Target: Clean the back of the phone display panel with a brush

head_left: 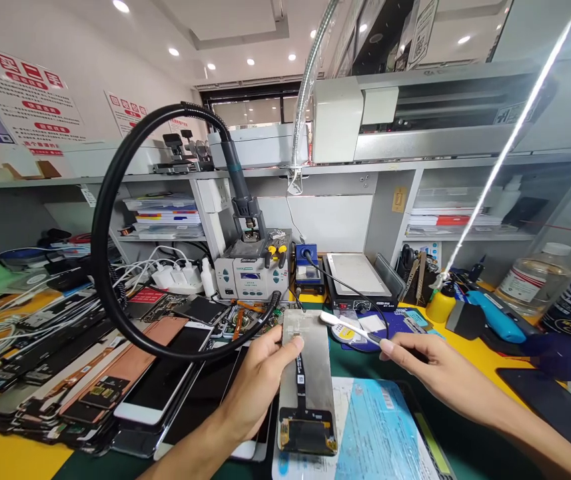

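Observation:
My left hand (260,377) grips a phone screen panel (315,373) by its left edge, thumb on its grey metal back. The panel stands nearly upright in view, with a black flex cable down its middle and a black and gold connector section at the bottom. My right hand (428,360) pinches the dark handle of a small white-headed brush (348,327). The brush's white end lies over the panel's upper right edge; whether it touches cannot be told. Below the panel is a blue and white packet (375,427).
Stacked phone parts (100,393) and a white phone (162,387) lie at left. A black hose (98,240) arches above them from a soldering station (252,273). Behind are a heating plate (358,275) and blue holder (308,267). Bottles, including a clear one (532,280), stand right.

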`<state>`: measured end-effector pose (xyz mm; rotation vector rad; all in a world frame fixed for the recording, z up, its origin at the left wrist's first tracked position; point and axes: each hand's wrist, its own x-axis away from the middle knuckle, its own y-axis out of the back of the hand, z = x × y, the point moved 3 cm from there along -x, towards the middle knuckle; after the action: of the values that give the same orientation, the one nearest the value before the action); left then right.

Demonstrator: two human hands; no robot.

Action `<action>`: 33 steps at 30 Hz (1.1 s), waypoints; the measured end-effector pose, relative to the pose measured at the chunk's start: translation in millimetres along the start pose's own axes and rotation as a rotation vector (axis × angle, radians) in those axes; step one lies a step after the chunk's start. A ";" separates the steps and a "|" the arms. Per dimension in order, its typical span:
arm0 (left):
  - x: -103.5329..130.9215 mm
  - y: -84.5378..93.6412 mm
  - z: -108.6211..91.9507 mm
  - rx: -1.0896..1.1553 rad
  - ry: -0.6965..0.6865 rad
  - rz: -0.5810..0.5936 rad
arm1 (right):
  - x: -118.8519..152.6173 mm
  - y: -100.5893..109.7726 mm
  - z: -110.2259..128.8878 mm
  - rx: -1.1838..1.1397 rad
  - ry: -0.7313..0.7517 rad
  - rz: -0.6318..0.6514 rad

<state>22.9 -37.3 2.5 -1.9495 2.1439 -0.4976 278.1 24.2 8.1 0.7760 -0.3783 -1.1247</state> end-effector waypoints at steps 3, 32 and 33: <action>1.3 -2.7 -1.8 -0.004 0.004 0.045 | 0.7 -1.0 1.7 0.009 0.003 0.002; -3.7 6.6 2.1 0.127 0.103 0.011 | 1.7 -8.3 -2.1 0.026 -0.076 0.074; -3.0 5.8 1.5 0.101 0.095 0.014 | 1.4 -8.4 -2.2 0.025 -0.079 0.076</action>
<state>18.5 -34.1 -1.3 -1.8909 2.1421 -0.6950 274.5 22.0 0.4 0.7354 -0.4852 -1.0831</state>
